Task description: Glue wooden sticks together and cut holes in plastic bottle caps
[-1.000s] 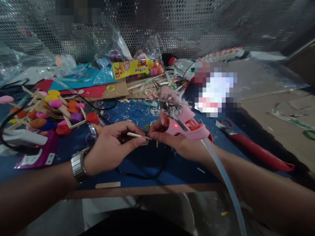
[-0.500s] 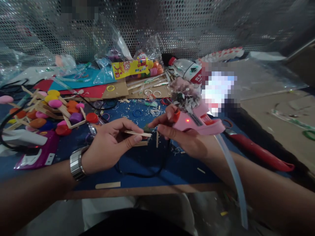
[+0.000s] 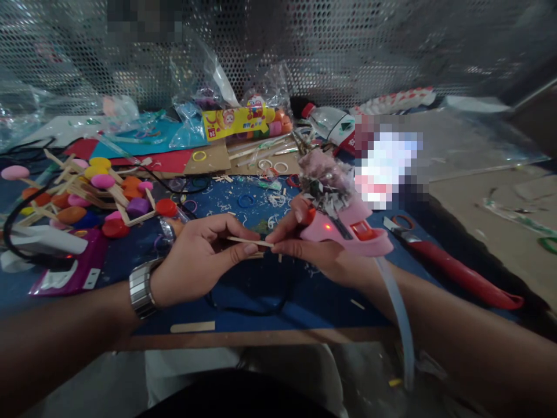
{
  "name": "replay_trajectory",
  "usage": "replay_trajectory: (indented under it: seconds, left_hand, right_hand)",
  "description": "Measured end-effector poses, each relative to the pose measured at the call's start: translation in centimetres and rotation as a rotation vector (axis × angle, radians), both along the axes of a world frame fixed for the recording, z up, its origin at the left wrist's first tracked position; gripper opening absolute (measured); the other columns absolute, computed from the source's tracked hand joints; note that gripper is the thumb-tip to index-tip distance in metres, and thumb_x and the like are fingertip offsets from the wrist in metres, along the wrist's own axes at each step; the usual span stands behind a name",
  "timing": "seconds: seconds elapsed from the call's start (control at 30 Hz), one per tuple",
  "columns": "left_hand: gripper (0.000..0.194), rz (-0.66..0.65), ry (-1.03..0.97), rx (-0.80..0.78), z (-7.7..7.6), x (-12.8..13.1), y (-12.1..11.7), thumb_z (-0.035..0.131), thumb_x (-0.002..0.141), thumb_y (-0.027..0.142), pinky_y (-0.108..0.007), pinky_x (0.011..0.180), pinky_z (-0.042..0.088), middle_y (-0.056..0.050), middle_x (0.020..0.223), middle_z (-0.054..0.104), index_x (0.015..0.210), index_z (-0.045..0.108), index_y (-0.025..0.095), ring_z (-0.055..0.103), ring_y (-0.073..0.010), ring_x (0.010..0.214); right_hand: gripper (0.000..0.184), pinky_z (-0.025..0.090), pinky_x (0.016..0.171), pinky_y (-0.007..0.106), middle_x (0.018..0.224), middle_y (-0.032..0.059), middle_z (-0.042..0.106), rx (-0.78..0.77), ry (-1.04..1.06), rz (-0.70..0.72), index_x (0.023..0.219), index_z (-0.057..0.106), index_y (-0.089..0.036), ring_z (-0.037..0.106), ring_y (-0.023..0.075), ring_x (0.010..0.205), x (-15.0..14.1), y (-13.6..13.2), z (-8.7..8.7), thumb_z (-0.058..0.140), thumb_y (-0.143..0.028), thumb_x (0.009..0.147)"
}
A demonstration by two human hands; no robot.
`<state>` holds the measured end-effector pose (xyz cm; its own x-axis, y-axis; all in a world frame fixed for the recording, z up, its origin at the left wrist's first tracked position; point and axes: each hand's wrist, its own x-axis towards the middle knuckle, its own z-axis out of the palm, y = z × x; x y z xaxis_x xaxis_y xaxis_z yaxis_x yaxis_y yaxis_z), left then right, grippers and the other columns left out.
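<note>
My left hand [image 3: 195, 255], with a metal-banded watch at its wrist, pinches a thin wooden craft stick [image 3: 243, 240] between thumb and fingers. At the stick's right end, the thumb and forefinger of my right hand [image 3: 313, 249] close on it too. A pink hot glue gun [image 3: 343, 232] with an orange nozzle and a lit red light lies against my right hand; its grip is hidden. From its back a long translucent glue stick [image 3: 398, 316] hangs over my forearm. Below the fingers, more wooden pieces lie partly hidden on the blue tabletop [image 3: 261, 322].
At left, joined wooden sticks [image 3: 87, 188] carry colourful clay lumps, beside a purple packet [image 3: 82, 261]. A red-handled tool [image 3: 465, 273] lies at right. A bottle [image 3: 331, 125], a bright phone-like screen [image 3: 383, 162] and plastic bags line the back. One craft stick [image 3: 192, 327] is near the front edge.
My right fingers have moved left and closed on the free end of the craft stick. The glue gun has dipped slightly, and its hanging glue stick has swung left.
</note>
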<state>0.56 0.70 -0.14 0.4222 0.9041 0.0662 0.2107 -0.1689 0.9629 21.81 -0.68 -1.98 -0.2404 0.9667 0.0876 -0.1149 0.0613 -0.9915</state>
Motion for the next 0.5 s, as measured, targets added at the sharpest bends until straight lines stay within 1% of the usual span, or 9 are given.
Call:
replay_trajectory:
  seconds: [0.1, 0.23, 0.3, 0.37, 0.43, 0.5]
  left_hand:
    - [0.018, 0.003, 0.0, -0.014, 0.01, -0.02, -0.04, 0.08, 0.079, 0.03, -0.019, 0.063, 0.056, -0.004, 0.08, 0.078, 0.076, 0.068, 0.016, 0.071, -0.0135, 0.071]
    - [0.017, -0.001, -0.041, -0.028, -0.1, 0.0, 0.0, 0.079, 0.079, 0.028, -0.019, 0.063, 0.057, -0.004, 0.08, 0.078, 0.076, 0.068, 0.016, 0.071, -0.0131, 0.071]
    - [0.017, -0.001, -0.048, -0.031, -0.13, 0.0, 0.02, 0.079, 0.079, 0.027, -0.019, 0.063, 0.057, -0.003, 0.079, 0.077, 0.076, 0.067, 0.016, 0.071, -0.0131, 0.071]
    - [0.017, 0.005, -0.039, -0.028, -0.11, -0.01, 0.01, 0.079, 0.079, 0.027, -0.02, 0.062, 0.057, -0.004, 0.078, 0.077, 0.076, 0.067, 0.016, 0.071, -0.0133, 0.07]
    - [0.018, 0.006, -0.03, -0.023, -0.06, -0.02, -0.01, 0.079, 0.079, 0.029, -0.022, 0.063, 0.057, -0.005, 0.079, 0.077, 0.076, 0.067, 0.016, 0.07, -0.0142, 0.07]
    - [0.02, 0.004, -0.02, -0.018, 0.0, -0.02, -0.05, 0.08, 0.079, 0.031, -0.023, 0.063, 0.057, -0.006, 0.08, 0.077, 0.076, 0.068, 0.016, 0.07, -0.0155, 0.071]
  right_hand:
    - [0.053, 0.053, 0.066, 0.028, 0.073, -0.0078, 0.072, 0.02, 0.052, 0.003, 0.081, 0.041, -0.026, 0.066, 0.0123, 0.065, -0.14, 0.04, 0.24, 0.091, -0.021, 0.068]
    - [0.051, 0.05, 0.061, 0.026, 0.073, -0.0094, 0.067, 0.058, 0.08, 0.036, 0.083, 0.04, -0.027, 0.061, 0.0104, 0.062, -0.22, 0.07, 0.63, 0.089, -0.02, 0.07]
    - [0.051, 0.048, 0.058, 0.027, 0.079, -0.0083, 0.07, 0.066, 0.064, 0.027, 0.082, 0.039, -0.027, 0.057, 0.01, 0.06, -0.17, 0.04, 0.71, 0.088, -0.017, 0.07]
    - [0.049, 0.047, 0.059, 0.029, 0.088, -0.0057, 0.075, 0.057, 0.032, 0.027, 0.081, 0.039, -0.027, 0.054, 0.0101, 0.058, -0.07, -0.03, 0.61, 0.086, -0.016, 0.071]
    - [0.045, 0.048, 0.061, 0.032, 0.093, -0.0038, 0.078, 0.025, 0.007, 0.039, 0.081, 0.041, -0.027, 0.055, 0.0119, 0.06, 0.04, -0.11, 0.33, 0.084, -0.018, 0.074]
    - [0.042, 0.049, 0.065, 0.034, 0.09, -0.0036, 0.078, -0.005, -0.019, 0.047, 0.082, 0.044, -0.028, 0.062, 0.0151, 0.065, 0.11, -0.14, -0.06, 0.085, -0.022, 0.075]
